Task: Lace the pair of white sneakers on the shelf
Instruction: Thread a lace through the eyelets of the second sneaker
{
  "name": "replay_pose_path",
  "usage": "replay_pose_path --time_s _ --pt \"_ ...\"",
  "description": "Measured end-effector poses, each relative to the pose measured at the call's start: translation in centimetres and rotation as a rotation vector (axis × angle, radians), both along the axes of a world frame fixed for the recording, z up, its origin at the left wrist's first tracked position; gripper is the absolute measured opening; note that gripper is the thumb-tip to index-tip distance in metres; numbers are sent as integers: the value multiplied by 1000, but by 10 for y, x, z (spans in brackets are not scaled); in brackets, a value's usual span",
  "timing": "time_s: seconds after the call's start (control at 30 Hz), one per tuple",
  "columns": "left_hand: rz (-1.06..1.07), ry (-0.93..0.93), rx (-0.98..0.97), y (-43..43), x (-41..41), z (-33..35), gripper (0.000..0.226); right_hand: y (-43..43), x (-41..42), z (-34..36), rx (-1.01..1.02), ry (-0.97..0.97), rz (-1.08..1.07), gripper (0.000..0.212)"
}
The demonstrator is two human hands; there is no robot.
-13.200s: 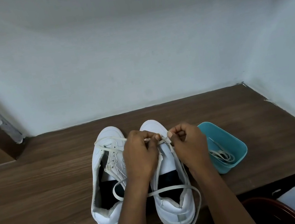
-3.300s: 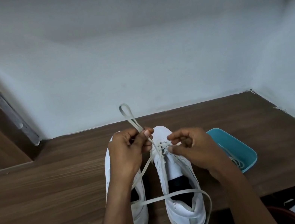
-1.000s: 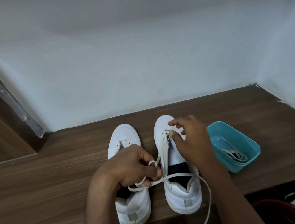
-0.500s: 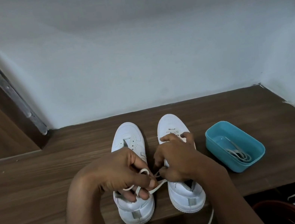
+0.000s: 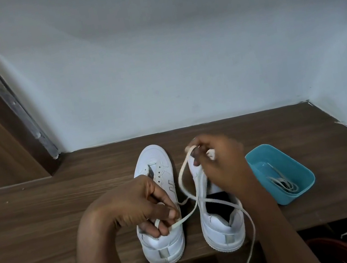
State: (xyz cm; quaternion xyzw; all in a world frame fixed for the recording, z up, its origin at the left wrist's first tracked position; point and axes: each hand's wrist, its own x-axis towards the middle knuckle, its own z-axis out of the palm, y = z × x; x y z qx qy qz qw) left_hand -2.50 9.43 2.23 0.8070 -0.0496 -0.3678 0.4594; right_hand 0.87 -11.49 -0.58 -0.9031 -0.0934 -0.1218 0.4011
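Left hand [image 5: 140, 209] pinches one strand of the white shoelace [image 5: 180, 180]. Right hand [image 5: 218, 169] pinches another above the right sneaker [image 5: 223, 236].

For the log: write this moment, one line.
left hand: pinches flat white shoelace; right hand: holds its loop above right white sneaker; left white sneaker: visible eyelets empty; teal plastic tub: spare lace

Two sneakers [image 5: 152, 158] [image 5: 223, 232], two hands [image 5: 134, 204] [image 5: 222, 169], one tub [image 5: 261, 150].
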Motion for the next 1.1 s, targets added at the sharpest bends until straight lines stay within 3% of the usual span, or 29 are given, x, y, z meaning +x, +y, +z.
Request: replay_pose_path --time_s 0.1,0.2,0.33,0.4,0.5,0.57,0.67,0.8,0.93,1.0,1.1 --pt "45 -45 80 -7 3 -1 10 -14 -4 16 450 -19 -56 20" --pt "113 -184 188 -28 7 -4 9 -26 -8 27 579 -30 -95 26" --pt "142 -610 447 -63 11 -7 16 -41 -9 32 636 -61 -195 30" --pt "159 -707 335 -75 13 -7 21 -45 -10 34 719 -12 -181 30" --pt "110 -671 -16 -92 12 -2 25 -48 -12 35 804 29 -92 24" --pt "122 -718 -84 -100 12 1 27 -48 -11 34 832 47 -41 19" --pt "287 -719 -275 -99 14 5 21 -51 -7 29 869 84 -8 21" --pt "658 -663 -581 -91 19 7 20 -43 -10 25 980 318 50 34" --pt "865 -563 -757 -85 21 7 19 -21 -20 26 715 518 363 26" --pt "946 -558 -772 -78 22 6 17 -14 -22 24 585 517 475 27" --pt "1080 -569 -784 -59 26 -1 18 -20 -19 25 548 410 432 30"
